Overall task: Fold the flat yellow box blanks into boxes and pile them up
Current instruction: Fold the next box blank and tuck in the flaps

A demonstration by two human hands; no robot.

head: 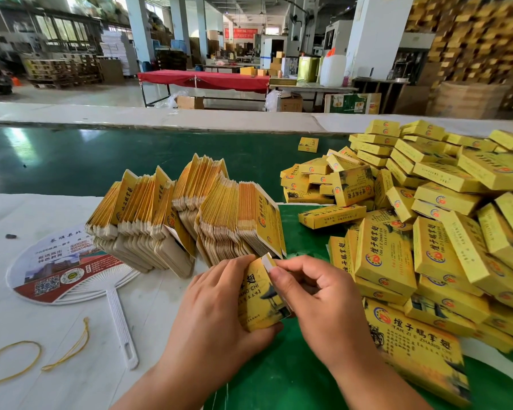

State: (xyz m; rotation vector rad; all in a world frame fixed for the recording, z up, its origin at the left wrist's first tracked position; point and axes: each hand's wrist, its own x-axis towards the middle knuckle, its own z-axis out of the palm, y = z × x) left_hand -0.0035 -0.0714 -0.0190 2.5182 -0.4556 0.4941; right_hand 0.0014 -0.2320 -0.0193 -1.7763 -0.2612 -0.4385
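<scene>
**Closing the end flap on a box held in both hands**

The left hand (216, 303) wraps its curled fingers round the body of a small yellow printed cardboard box (259, 297), held just above the near edge of the bench, where white paper meets the green bench surface (71, 161). The right hand (317, 294) pinches the white end flap (268, 261) at the box's top between thumb and bent forefinger.

To do this step well, I judge the left hand should keep the sleeve squared, not crushed, while the right folds the flap along its crease and tucks it straight in, so the corners do not buckle.

The flat yellow card blanks (190, 214) stand on edge in rows just beyond the hands. The heap of finished yellow boxes (427, 220) fills the bench's right side, close enough for a short toss.
</scene>
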